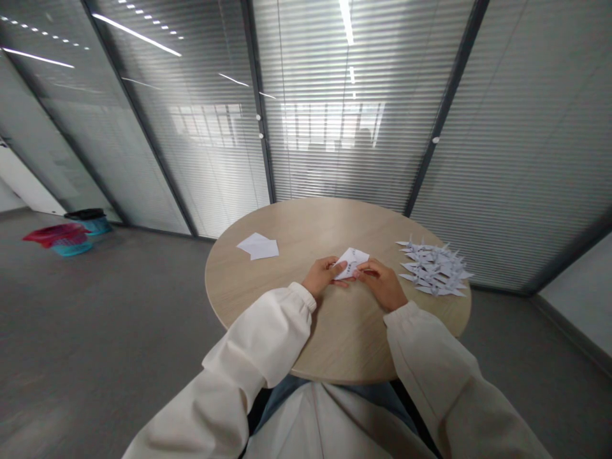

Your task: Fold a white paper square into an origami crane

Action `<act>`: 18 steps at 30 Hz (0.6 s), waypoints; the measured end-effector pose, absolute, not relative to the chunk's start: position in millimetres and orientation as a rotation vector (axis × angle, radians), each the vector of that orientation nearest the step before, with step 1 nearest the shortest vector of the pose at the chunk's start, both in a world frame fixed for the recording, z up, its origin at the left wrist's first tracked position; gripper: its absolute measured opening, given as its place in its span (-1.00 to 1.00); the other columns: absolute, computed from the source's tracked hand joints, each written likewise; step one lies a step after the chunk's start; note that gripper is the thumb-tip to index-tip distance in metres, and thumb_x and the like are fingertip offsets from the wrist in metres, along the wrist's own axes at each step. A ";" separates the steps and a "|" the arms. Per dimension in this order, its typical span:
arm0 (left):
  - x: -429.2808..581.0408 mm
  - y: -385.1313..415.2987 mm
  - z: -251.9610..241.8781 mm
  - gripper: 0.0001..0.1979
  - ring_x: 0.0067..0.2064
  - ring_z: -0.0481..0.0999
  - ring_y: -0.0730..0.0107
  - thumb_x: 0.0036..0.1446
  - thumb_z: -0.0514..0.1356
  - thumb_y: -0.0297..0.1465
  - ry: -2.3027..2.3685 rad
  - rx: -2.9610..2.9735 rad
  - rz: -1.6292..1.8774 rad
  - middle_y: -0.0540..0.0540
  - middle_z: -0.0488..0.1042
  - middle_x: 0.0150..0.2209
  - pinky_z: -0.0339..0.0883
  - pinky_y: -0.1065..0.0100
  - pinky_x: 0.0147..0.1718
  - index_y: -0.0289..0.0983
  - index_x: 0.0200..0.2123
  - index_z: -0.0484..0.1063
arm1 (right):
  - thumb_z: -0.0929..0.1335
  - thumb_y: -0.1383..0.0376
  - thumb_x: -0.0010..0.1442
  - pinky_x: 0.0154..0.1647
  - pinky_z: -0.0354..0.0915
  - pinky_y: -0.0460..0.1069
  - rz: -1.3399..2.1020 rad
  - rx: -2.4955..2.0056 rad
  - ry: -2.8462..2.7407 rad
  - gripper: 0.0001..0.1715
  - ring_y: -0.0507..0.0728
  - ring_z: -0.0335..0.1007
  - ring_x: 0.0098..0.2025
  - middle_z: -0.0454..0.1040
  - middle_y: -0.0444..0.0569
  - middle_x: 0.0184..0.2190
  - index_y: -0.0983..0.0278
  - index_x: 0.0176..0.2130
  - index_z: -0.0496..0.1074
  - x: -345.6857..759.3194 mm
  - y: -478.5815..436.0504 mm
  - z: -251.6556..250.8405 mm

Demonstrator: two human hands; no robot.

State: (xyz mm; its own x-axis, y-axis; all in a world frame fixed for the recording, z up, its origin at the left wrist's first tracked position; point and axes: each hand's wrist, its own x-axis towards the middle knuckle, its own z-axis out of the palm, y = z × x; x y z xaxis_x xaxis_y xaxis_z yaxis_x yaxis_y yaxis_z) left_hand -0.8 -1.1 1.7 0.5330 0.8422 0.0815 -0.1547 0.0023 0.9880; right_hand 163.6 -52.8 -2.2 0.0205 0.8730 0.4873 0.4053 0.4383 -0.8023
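Observation:
A small folded piece of white paper (352,260) with dark printed marks is held between my two hands, just above the table. My left hand (324,275) grips its left edge, thumb on top and fingers beneath. On the right side, my right hand (380,280) pinches the lower right edge between thumb and fingers. To the right lies a cluster of folded paper cranes (436,268). Over on the left, white paper sheets (259,246) lie flat and overlap.
The round wooden table (329,350) stands before a glass partition with blinds (335,172). On the floor at far left are a blue bin with a red liner (69,242) and another blue bin with a black liner (95,223).

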 end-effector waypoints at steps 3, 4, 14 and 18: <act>0.3 -3.3 2.2 -0.53 -0.34 0.53 0.29 -0.18 0.30 -0.13 0.624 1.348 0.820 -0.13 0.51 -0.37 0.41 0.32 -0.38 -0.37 -0.27 0.39 | 0.37 0.08 0.00 -0.23 0.29 -0.02 0.624 -1.192 -1.489 -0.69 0.13 0.40 -0.30 0.49 -0.03 -0.38 0.29 -0.38 0.44 165.1 -51.3 -3.8; 0.5 -4.2 2.5 -0.52 -0.34 0.54 0.28 -0.18 0.30 -0.13 0.620 1.350 0.808 -0.14 0.51 -0.37 0.41 0.31 -0.38 -0.37 -0.27 0.38 | 0.37 0.07 -0.01 -0.26 0.29 -0.02 0.641 -1.198 -1.465 -0.67 0.13 0.41 -0.32 0.50 -0.03 -0.39 0.29 -0.38 0.43 165.6 -50.7 -4.6; 0.8 -7.2 0.0 -0.53 -0.31 0.54 0.25 -0.14 0.28 -0.12 0.616 1.402 0.717 -0.24 0.52 -0.37 0.41 0.33 -0.42 -0.40 -0.29 0.36 | 0.41 0.11 -0.05 -0.45 0.22 -0.08 0.603 -1.214 -1.406 -0.70 0.06 0.34 -0.47 0.44 -0.09 -0.52 0.30 -0.39 0.42 168.1 -47.8 -10.8; 3.0 -6.8 -1.0 -0.53 -0.35 0.53 0.29 -0.07 0.21 -0.08 0.647 1.446 0.751 -0.22 0.50 -0.37 0.41 0.35 -0.47 -0.40 -0.29 0.38 | 0.42 0.12 -0.07 -0.50 0.20 -0.10 0.573 -1.212 -1.430 -0.71 0.04 0.30 -0.52 0.40 -0.14 -0.57 0.28 -0.41 0.40 166.3 -47.3 -11.5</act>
